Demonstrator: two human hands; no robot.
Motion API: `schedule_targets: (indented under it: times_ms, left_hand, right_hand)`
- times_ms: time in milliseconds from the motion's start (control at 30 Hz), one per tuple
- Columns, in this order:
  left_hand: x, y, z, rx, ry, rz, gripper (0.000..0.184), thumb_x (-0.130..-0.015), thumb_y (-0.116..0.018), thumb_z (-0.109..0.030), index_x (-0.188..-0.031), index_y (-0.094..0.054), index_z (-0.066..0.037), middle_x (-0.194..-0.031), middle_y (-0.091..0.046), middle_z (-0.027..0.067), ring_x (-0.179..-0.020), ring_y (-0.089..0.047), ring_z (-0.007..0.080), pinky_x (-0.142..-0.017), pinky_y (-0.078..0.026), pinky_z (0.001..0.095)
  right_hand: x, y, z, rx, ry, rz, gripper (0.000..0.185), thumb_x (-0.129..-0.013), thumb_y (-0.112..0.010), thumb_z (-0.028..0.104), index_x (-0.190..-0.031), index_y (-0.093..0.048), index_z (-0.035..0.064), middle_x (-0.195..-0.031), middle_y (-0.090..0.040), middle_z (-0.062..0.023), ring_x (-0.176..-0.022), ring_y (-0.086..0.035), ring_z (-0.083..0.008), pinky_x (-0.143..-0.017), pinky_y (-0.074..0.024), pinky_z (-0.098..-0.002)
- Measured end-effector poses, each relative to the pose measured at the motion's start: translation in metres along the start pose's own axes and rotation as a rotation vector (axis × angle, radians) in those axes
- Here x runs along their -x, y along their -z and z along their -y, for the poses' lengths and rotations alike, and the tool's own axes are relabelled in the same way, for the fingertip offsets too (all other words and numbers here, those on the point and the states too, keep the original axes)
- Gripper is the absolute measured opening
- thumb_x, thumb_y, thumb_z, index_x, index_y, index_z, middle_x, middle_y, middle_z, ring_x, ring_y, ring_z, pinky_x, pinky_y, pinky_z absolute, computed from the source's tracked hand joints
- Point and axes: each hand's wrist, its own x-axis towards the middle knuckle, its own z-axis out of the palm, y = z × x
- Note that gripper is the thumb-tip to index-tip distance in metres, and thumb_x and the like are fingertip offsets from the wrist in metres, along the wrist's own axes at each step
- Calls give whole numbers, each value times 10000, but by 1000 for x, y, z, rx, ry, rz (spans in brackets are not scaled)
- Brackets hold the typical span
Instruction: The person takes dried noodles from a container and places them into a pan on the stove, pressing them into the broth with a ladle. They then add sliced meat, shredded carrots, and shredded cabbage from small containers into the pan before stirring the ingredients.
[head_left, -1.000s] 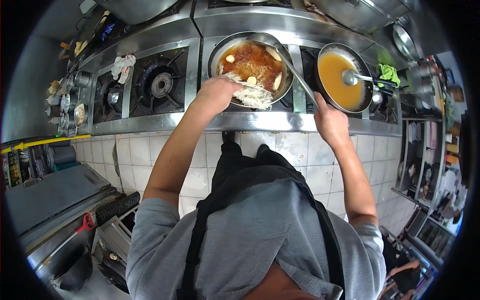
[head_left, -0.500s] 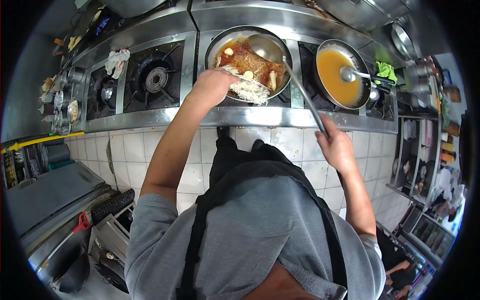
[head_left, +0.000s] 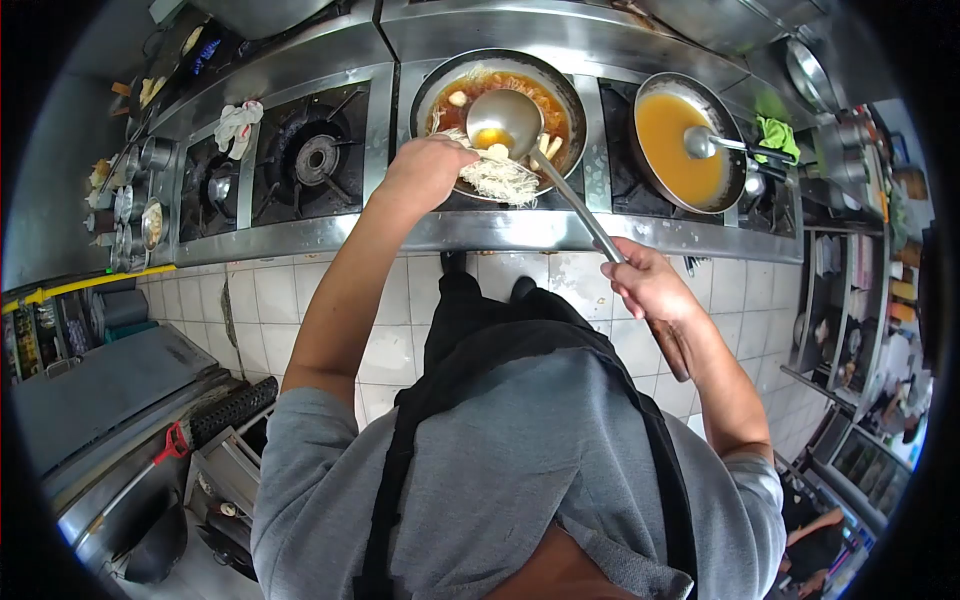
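The pan (head_left: 577, 95) on the middle burner holds reddish-brown broth (head_left: 545, 95) with pale chunks in it. At its near left rim, my left hand (head_left: 432, 172) is closed, its fingertips on a bunch of pale shredded strands (head_left: 503, 185) lying over the near rim. Whether anything supports the strands is hidden. My right hand (head_left: 645, 278) grips the long metal handle of a ladle (head_left: 505, 112), in front of the stove. The ladle's bowl is over the pan, beside the strands, with a little yellowish liquid showing in it.
To the right, a second pan (head_left: 738, 170) of orange-yellow liquid has another ladle (head_left: 700, 142) resting in it. A burner (head_left: 316, 158) lies to the left, with a white cloth (head_left: 237, 127) beside it. A green cloth (head_left: 776, 138) sits at the far right.
The ladle's bowl has come down and left, towards the strands, and now shows liquid inside. My right hand has shifted left along with the handle. My left hand stays put.
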Motion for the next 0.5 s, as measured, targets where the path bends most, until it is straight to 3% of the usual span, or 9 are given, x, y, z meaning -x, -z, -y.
schedule_targets:
  times_ms: [100, 133, 167, 267, 367, 500]
  left_hand:
    - [1, 2, 0, -1, -19, -7, 361, -833, -530, -17, -1098, -753, -118, -1119, -731, 72, -1092, -662, 263, -952, -526, 382]
    - [1, 2, 0, -2, -18, -5, 361, -833, -530, -17, -1098, -753, -118, -1119, -731, 72, -1092, -662, 263, -952, -526, 382]
    - [1, 3, 0, 1, -22, -11, 360, -832, -531, -17, -1099, -751, -115, -1116, -731, 74, -1092, -662, 263, -951, -526, 383]
    - [1, 6, -2, 3, -29, -19, 359, -830, -533, -17, -1101, -748, -112, -1109, -732, 80, -1090, -663, 265, -950, -526, 383]
    - [1, 7, -3, 3, -31, -26, 362, -826, -536, -14, -1104, -747, -111, -1104, -732, 84, -1091, -662, 268, -951, -525, 384]
    - [1, 7, -4, -4, -30, -21, 373, -822, -537, -11, -1115, -743, -113, -1112, -728, 86, -1104, -656, 272, -967, -518, 384]
  right_hand:
    - [17, 2, 0, -103, -8, 5, 375, -952, -586, 60, -1324, -571, 18, -623, -472, 44, -367, -346, -40, -355, -278, -209]
    - [22, 11, -3, -32, 1, 37, 386, -954, -590, 82, -1329, -559, -3, -661, -555, 17, -425, -472, -88, -416, -414, -266]
    - [29, 13, -8, -33, 1, 38, 386, -954, -590, 82, -1329, -559, -3, -661, -555, 17, -425, -472, -88, -416, -414, -266]
    - [57, 16, -24, 815, 465, -387, 481, -911, -631, 103, -1375, -520, 43, -847, -713, -177, -761, -708, -373, -741, -551, -461]
    - [74, 8, -1, 1029, 382, -474, 504, -886, -650, 106, -1375, -527, 98, -827, -689, -202, -776, -682, -415, -717, -542, -487]
    - [28, 2, 12, 1039, 477, -479, 505, -889, -636, 127, -1377, -507, 123, -797, -693, -192, -755, -682, -412, -715, -534, -513]
